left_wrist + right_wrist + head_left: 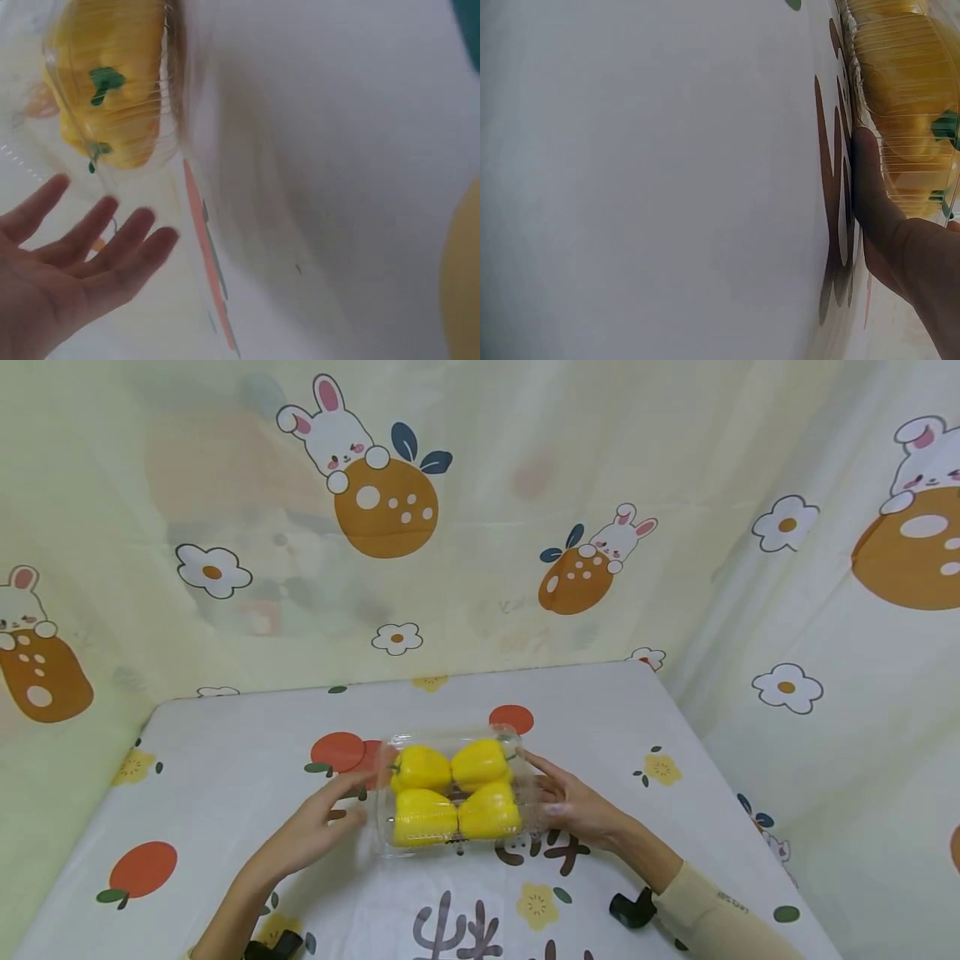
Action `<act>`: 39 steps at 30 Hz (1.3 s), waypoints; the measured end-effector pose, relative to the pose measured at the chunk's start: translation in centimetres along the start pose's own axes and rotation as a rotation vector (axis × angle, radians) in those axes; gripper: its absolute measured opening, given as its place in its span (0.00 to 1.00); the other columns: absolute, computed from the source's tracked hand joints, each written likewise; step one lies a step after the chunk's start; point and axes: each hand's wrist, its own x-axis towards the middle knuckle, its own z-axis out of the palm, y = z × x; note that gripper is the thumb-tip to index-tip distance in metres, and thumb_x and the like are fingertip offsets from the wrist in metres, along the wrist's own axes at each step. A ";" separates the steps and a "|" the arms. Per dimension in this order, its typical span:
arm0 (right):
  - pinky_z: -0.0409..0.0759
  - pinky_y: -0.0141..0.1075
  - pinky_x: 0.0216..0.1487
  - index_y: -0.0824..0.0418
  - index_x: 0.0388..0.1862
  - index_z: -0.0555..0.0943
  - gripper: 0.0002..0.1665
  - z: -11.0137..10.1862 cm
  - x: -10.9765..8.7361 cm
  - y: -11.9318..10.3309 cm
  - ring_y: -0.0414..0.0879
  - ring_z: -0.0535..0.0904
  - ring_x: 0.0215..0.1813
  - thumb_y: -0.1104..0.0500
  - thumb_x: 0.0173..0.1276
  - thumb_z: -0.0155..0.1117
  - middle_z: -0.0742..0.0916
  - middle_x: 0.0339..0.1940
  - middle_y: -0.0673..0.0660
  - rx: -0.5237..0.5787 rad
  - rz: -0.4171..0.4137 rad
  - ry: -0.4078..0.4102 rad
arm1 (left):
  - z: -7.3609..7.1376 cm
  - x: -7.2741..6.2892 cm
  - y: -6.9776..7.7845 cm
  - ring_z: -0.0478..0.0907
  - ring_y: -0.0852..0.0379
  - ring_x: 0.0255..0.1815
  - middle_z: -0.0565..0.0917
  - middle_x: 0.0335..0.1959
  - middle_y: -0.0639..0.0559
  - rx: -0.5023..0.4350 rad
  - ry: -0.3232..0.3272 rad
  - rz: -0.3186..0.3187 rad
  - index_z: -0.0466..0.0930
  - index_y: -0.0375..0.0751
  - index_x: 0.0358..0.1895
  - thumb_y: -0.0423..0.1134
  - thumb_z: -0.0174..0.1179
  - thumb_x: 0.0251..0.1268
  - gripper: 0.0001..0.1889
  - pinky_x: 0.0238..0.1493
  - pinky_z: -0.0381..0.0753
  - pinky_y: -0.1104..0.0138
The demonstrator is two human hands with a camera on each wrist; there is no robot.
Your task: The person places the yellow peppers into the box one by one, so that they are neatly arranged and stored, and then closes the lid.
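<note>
A clear plastic container (382,814) sits on the table with several yellow bell peppers (422,768) inside, green stems showing through its sides. To its left is my left hand (318,828), fingers spread and loosely bent; the left wrist view shows nothing in the palm and the fingertips (139,217) just short of the plastic. On the other side, my right hand (576,802) lies against the container's right wall. Its thumb (877,187) extends along the lower edge of the ribbed plastic in the right wrist view. Some right fingers are partly hidden behind the container.
A white cloth (247,777) printed with fruit, flowers and brown lettering covers the table. Behind it hangs a pale curtain (480,593) with rabbit prints, and another curtain side (847,760) closes off the right. Black devices (632,910) sit at both wrists.
</note>
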 end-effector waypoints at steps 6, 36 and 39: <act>0.82 0.37 0.69 0.47 0.91 0.42 0.61 -0.1 0.0 0.0 0.51 0.73 0.77 0.68 0.69 0.64 0.58 0.88 0.71 0.041 -0.020 -0.020 | -0.1 -0.4 0.4 0.79 0.37 0.69 0.76 0.74 0.38 -0.047 -0.115 -0.105 0.63 0.50 0.82 0.45 0.63 0.76 0.35 0.67 0.83 0.43; 0.84 0.44 0.69 0.56 0.83 0.59 0.43 0.4 -1.1 -0.7 0.67 0.72 0.78 0.65 0.71 0.62 0.70 0.81 0.71 -0.102 0.016 0.123 | 1.2 -0.8 1.4 0.80 0.52 0.32 0.83 0.38 0.45 -0.188 -0.102 -0.275 0.52 0.44 0.85 0.36 0.74 0.65 0.49 0.36 0.84 0.65; 0.87 0.45 0.65 0.59 0.81 0.62 0.36 0.6 -1.2 -1.1 0.66 0.75 0.75 0.65 0.76 0.56 0.72 0.79 0.72 -0.159 0.018 0.179 | 1.3 -0.8 1.5 0.80 0.53 0.32 0.83 0.39 0.45 -0.188 -0.087 -0.313 0.50 0.39 0.84 0.37 0.73 0.65 0.50 0.36 0.83 0.65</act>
